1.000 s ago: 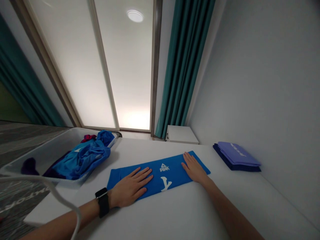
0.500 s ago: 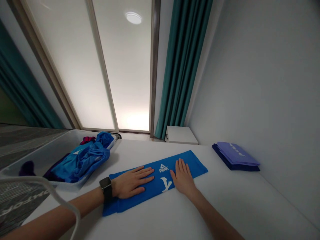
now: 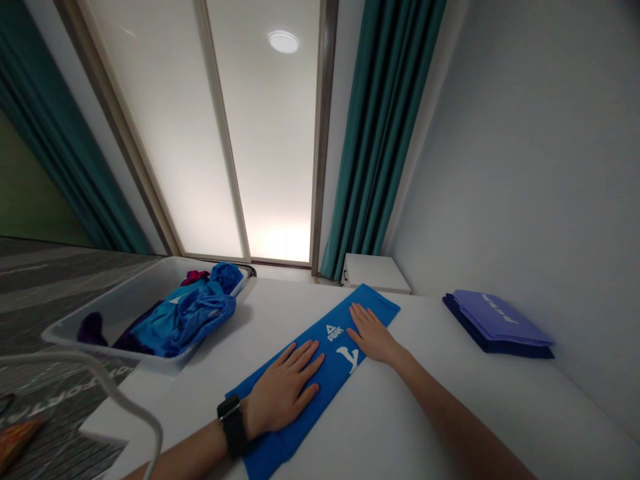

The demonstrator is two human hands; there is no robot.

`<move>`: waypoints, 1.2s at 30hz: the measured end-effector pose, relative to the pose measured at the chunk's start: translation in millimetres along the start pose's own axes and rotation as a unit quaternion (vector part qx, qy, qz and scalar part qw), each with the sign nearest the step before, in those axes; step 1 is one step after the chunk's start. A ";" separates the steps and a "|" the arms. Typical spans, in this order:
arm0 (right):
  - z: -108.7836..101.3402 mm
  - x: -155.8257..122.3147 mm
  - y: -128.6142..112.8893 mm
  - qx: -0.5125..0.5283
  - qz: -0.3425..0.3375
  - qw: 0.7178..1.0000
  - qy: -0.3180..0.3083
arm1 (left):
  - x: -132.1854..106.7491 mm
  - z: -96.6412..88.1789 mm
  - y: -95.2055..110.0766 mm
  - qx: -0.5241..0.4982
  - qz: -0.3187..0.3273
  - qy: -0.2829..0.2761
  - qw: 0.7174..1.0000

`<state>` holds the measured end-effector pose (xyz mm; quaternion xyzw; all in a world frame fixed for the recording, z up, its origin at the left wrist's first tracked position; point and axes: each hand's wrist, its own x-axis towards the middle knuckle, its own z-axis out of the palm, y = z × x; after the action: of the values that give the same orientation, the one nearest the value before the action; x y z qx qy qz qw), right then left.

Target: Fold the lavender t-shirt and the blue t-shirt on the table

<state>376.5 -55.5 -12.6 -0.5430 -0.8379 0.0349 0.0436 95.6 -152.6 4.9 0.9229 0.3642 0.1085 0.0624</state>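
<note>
Head view on my monitor shows the left hand (image 3: 285, 393) and right hand (image 3: 373, 337) lying flat, fingers spread and well apart, on a folded blue PEAK garment (image 3: 330, 363) slanting across a white surface (image 3: 450, 413), near a plastic bin (image 3: 115, 300) of crumpled clothes (image 3: 185, 320).

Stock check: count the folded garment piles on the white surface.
2: the blue PEAK garment under the left hand and right hand, and the purple-over-navy stack against the wall at right, which may hold more layers than show.
</note>
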 end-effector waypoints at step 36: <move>13.3 17.6 -69.8 -0.002 0.084 0.996 0.036 | 12.0 -49.5 -12.1 -0.070 0.202 -0.112 0.970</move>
<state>304.5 -68.0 -17.8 -0.6126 -0.7872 0.0170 0.0689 83.9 -133.8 52.3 0.9770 0.1524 0.0398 0.1437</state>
